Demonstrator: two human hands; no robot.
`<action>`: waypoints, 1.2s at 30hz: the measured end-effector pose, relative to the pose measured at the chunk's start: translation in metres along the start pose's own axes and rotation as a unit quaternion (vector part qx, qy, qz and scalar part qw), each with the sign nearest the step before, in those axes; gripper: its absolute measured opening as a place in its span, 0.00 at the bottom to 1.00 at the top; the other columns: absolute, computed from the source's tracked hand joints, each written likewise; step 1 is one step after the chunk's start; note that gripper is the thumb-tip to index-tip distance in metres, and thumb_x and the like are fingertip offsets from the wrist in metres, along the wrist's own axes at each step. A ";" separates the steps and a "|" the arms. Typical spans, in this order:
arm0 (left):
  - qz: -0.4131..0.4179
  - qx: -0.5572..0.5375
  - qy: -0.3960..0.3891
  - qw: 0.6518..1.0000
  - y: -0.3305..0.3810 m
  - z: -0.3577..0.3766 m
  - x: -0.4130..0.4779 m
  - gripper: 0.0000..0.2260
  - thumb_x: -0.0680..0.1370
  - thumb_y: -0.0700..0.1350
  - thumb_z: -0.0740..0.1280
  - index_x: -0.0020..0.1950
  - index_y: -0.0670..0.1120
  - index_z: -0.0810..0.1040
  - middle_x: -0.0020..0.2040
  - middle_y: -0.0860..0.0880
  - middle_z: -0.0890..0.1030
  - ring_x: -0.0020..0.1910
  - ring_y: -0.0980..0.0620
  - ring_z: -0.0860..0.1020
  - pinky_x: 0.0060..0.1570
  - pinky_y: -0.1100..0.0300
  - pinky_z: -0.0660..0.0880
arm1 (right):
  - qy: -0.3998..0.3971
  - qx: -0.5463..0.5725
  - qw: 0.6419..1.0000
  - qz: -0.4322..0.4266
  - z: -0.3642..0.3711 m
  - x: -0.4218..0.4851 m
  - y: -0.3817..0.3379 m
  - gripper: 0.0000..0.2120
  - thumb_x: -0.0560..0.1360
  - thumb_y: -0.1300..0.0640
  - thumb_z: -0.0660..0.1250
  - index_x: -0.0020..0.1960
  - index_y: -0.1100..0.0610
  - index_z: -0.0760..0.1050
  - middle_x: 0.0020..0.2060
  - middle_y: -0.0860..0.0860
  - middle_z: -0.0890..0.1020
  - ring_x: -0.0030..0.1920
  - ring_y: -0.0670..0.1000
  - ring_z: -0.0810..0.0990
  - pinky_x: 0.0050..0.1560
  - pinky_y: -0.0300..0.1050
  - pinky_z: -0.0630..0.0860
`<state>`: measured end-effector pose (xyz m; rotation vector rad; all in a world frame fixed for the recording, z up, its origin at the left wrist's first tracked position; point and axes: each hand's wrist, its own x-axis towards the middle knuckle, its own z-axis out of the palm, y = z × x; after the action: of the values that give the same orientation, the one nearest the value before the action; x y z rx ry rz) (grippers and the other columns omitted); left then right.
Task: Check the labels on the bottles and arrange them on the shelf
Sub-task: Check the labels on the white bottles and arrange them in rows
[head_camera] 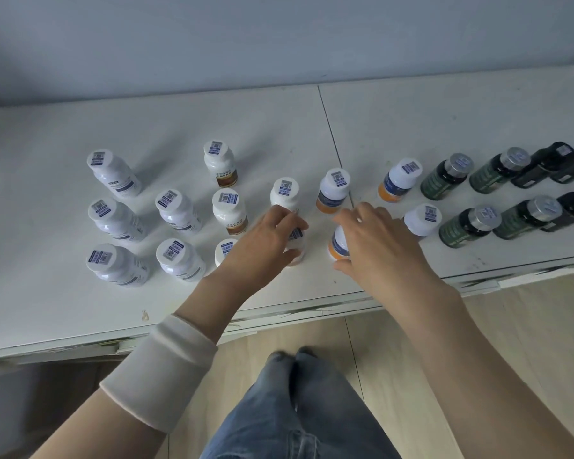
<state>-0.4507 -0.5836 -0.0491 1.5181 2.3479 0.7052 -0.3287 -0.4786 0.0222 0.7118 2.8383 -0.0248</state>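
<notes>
We stand over the scuffed white shelf board (63, 303), where the bottles rise in loose columns: all-white plastic bottles (115, 212) at the left, white ones with brown bands (229, 212) next, orange-based ones (333, 190) in the middle, and dark green metal-capped bottles (446, 177) off to the right. Our left hand (265, 240) is curled loosely around a small white-capped bottle (295, 241) near the front edge, thumb below and fingers above it, touching but not clamped. Our right hand (375, 243) drapes over the cap of a white bottle with an orange base (338, 246), fingers half closed; how firmly it holds, we cannot tell. We judge these bottles light, rigid and smooth, easily toppled into their neighbours, so we would take each around the body below the cap.
</notes>
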 end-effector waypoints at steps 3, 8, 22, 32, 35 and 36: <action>-0.008 0.051 0.004 0.999 0.001 -0.003 -0.005 0.22 0.73 0.43 0.70 0.66 0.45 0.70 0.64 0.45 0.72 0.62 0.44 0.71 0.52 0.56 0.69 | -0.027 0.006 0.999 -0.018 0.000 0.003 0.001 0.28 0.73 0.47 0.67 0.67 0.56 0.61 0.60 0.55 0.71 0.58 0.57 0.72 0.52 0.47 0.68; -0.089 0.121 0.079 0.986 -0.017 -0.015 -0.043 0.22 0.69 0.47 0.74 0.61 0.44 0.75 0.57 0.43 0.77 0.56 0.40 0.75 0.49 0.50 0.74 | -0.015 0.038 0.997 -0.062 -0.005 0.005 0.006 0.25 0.74 0.46 0.65 0.67 0.55 0.63 0.61 0.54 0.71 0.59 0.56 0.72 0.52 0.47 0.67; -0.116 -0.507 0.193 0.832 0.006 -0.076 -0.083 0.19 0.70 0.60 0.69 0.56 0.52 0.77 0.58 0.52 0.80 0.58 0.50 0.78 0.51 0.56 0.78 | -0.118 0.688 0.710 -0.095 0.002 0.008 -0.044 0.20 0.69 0.43 0.69 0.55 0.52 0.71 0.43 0.52 0.77 0.35 0.52 0.81 0.31 0.45 0.79; -0.054 -0.506 0.155 0.847 -0.030 -0.094 -0.090 0.14 0.74 0.47 0.67 0.59 0.48 0.74 0.60 0.51 0.79 0.62 0.51 0.75 0.60 0.54 0.73 | -0.083 0.796 0.591 -0.103 0.006 0.006 -0.076 0.24 0.66 0.51 0.73 0.57 0.54 0.66 0.52 0.57 0.76 0.40 0.52 0.83 0.39 0.43 0.79; -0.088 -0.548 0.140 0.820 -0.035 -0.092 -0.090 0.11 0.76 0.48 0.66 0.58 0.48 0.74 0.55 0.53 0.81 0.56 0.54 0.79 0.50 0.60 0.77 | -0.050 0.776 0.618 -0.120 0.009 0.002 -0.079 0.23 0.66 0.58 0.70 0.59 0.48 0.67 0.56 0.55 0.75 0.50 0.48 0.80 0.48 0.42 0.79; -0.095 -0.556 0.151 0.812 -0.037 -0.092 -0.091 0.09 0.77 0.44 0.64 0.56 0.47 0.75 0.54 0.53 0.81 0.54 0.54 0.79 0.49 0.60 0.77 | -0.051 0.776 0.618 -0.114 0.010 0.001 -0.081 0.24 0.67 0.58 0.69 0.59 0.47 0.67 0.57 0.55 0.75 0.51 0.48 0.80 0.49 0.42 0.79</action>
<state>-0.4837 -0.7018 0.0055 0.6352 1.5687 1.8949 -0.3651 -0.5502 0.0094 0.4053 2.0175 -2.5652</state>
